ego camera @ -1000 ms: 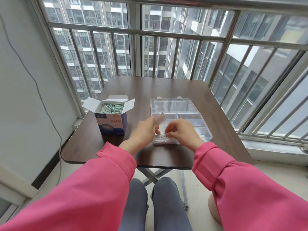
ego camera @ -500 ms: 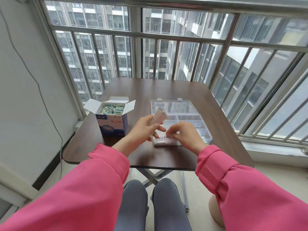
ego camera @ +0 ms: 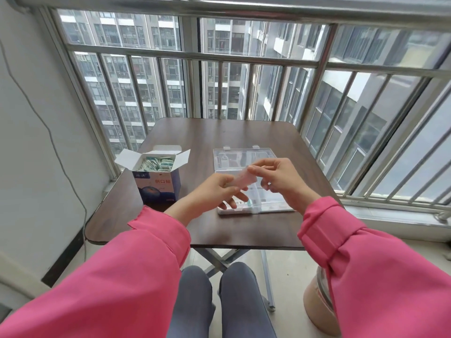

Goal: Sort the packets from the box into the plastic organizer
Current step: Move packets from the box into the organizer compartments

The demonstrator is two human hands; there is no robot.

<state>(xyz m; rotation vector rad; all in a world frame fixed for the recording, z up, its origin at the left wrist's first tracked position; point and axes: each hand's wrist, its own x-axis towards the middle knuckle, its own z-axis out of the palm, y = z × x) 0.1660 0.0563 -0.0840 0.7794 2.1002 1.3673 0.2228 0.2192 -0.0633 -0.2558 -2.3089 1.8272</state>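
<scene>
Above table (ego camera: 219, 132), packet (ego camera: 240, 179) between both hands

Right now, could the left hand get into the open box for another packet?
Probably not yet. The way to the box is free, flaps open, packets exposed, but the left hand shares a grip on a packet with the right hand above the organizer.

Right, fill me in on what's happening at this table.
A person in pink sleeves is sorting packets. Both hands hold one pale packet above the clear plastic organizer: the left hand grips its lower end, the right hand pinches its upper end. The organizer lies open on the table, and the box beside it is open and full of packets.
</scene>
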